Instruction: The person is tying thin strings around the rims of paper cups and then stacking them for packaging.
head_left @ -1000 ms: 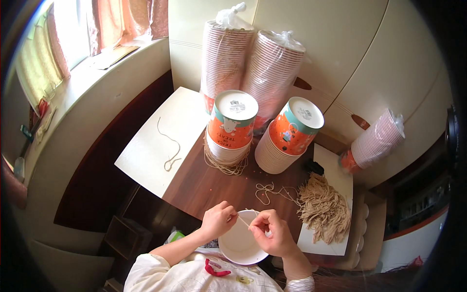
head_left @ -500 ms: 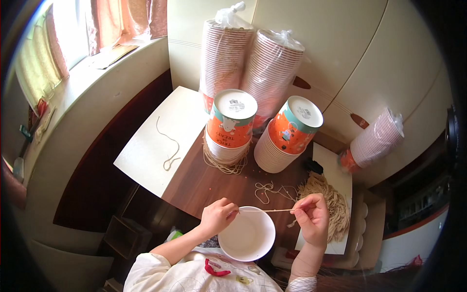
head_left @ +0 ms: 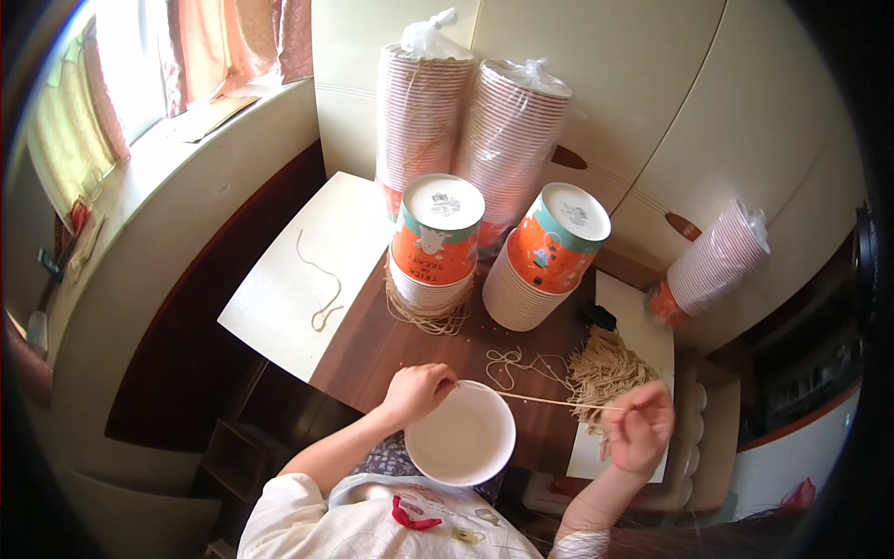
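Observation:
A white paper bucket [head_left: 461,443], seen from above into its open top, stands against my body at the table's near edge. A thin beige cord [head_left: 545,402] runs taut from its far rim to the right. My left hand [head_left: 419,393] pinches the cord's left end at the rim; I cannot tell whether the fingers also grip the rim. My right hand [head_left: 641,429] is closed on the cord's other end, beyond the bucket's right side. Beside it lies a heap of beige cords [head_left: 610,368]. A loose looped cord [head_left: 507,365] rests on the brown table [head_left: 363,354].
Two upturned stacks of orange and teal buckets, a left stack [head_left: 435,247] ringed by cords and a right stack [head_left: 549,256], stand mid-table. Tall bagged stacks [head_left: 424,112] rise behind. Another bagged stack [head_left: 717,261] leans at right. One cord [head_left: 326,284] lies on a white board [head_left: 270,307].
My right hand has moved right, drawing the cord out longer. My left hand and the bucket have shifted slightly up and left in view.

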